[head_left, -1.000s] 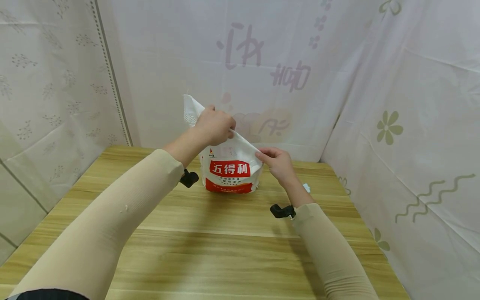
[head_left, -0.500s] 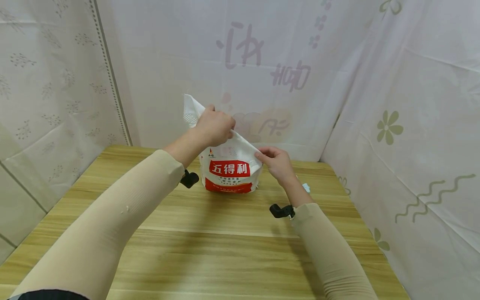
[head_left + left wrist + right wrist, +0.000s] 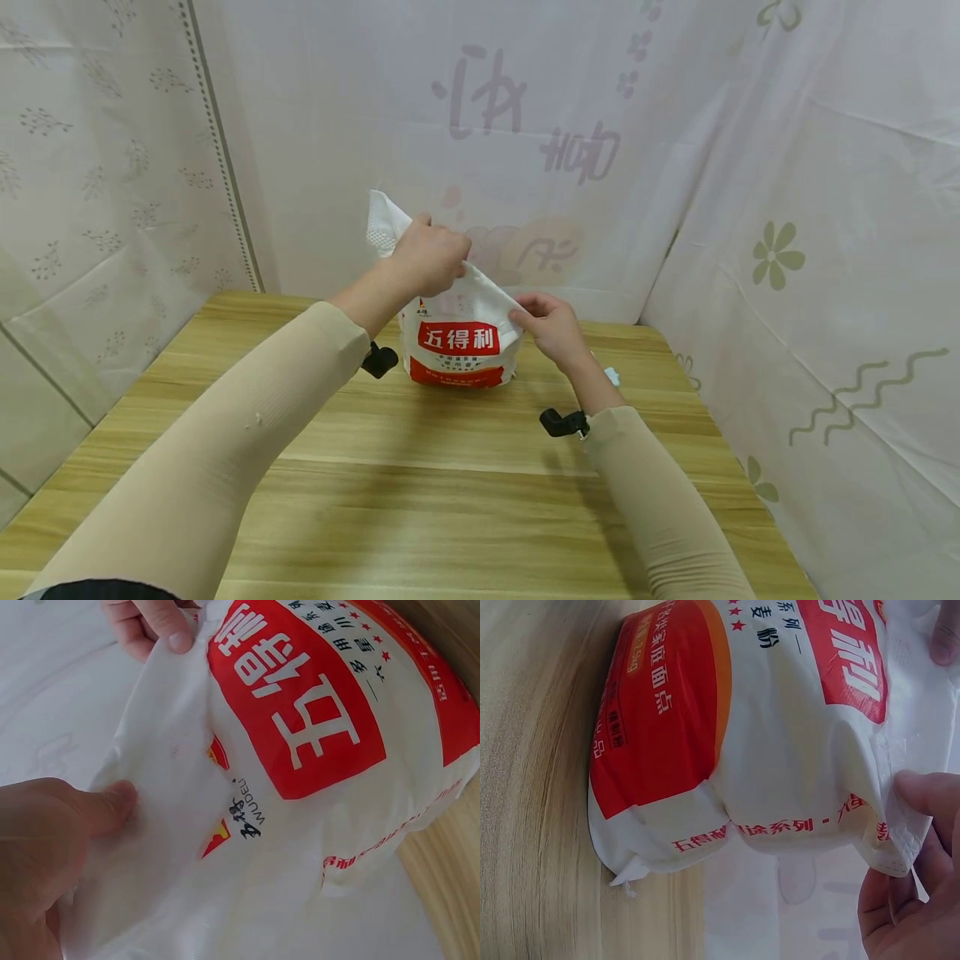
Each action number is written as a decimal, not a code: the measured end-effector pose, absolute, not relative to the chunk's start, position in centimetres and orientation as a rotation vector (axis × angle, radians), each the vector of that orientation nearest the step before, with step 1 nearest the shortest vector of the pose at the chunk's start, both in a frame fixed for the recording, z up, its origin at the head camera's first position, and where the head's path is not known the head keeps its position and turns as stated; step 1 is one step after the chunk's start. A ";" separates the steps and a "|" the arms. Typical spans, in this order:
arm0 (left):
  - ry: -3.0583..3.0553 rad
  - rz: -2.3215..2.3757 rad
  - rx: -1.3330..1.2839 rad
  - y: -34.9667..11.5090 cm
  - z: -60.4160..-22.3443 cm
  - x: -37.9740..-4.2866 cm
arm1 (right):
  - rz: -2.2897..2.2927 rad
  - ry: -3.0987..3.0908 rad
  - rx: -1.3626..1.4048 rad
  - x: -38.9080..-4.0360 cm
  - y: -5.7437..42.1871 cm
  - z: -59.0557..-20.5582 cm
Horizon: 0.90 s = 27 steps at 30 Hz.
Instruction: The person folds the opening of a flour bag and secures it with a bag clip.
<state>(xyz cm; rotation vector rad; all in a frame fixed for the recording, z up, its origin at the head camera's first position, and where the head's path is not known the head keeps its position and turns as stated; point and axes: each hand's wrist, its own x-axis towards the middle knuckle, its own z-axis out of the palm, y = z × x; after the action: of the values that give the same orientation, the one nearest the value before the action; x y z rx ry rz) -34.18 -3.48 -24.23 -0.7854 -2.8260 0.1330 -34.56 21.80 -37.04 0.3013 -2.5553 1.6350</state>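
A white flour bag (image 3: 458, 337) with red label panels stands upright toward the back of the wooden table. My left hand (image 3: 431, 257) grips its top edge near the middle, and a white flap of the bag sticks up to the left of the hand. In the left wrist view the thumb (image 3: 112, 806) presses on the plastic. At the bag's upper right corner my right hand (image 3: 553, 327) pinches the edge between thumb and fingers. The right wrist view shows that thumb (image 3: 930, 791) on the clear-looking top seam, with the fingers behind it.
A small pale blue-white item (image 3: 612, 376) lies on the wooden table (image 3: 450, 517) to the right, just beyond the right wrist. Patterned white curtains (image 3: 337, 125) hang behind the table and along both sides. Each wrist carries a black camera mount (image 3: 562, 422).
Both hands keep their hold on the flour bag's top edge, and the bag stays in place. Only very slight shifts show.
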 end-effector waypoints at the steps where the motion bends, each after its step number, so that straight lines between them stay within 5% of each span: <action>1: -2.824 0.131 -0.784 -3.5 -24.3 -34.2 | 1.633 -2.555 0.298 -34.6 21.8 -37.0; 27: -2.824 0.030 -0.825 -2.8 -24.2 -33.9 | 1.680 -2.489 0.291 -34.8 21.4 -37.3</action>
<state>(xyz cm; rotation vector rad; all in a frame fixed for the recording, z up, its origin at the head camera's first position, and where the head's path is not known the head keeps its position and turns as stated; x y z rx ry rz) -33.90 -2.81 -24.17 -0.8251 -2.8238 0.0299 -34.77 21.39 -37.30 0.2907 -2.4895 1.6803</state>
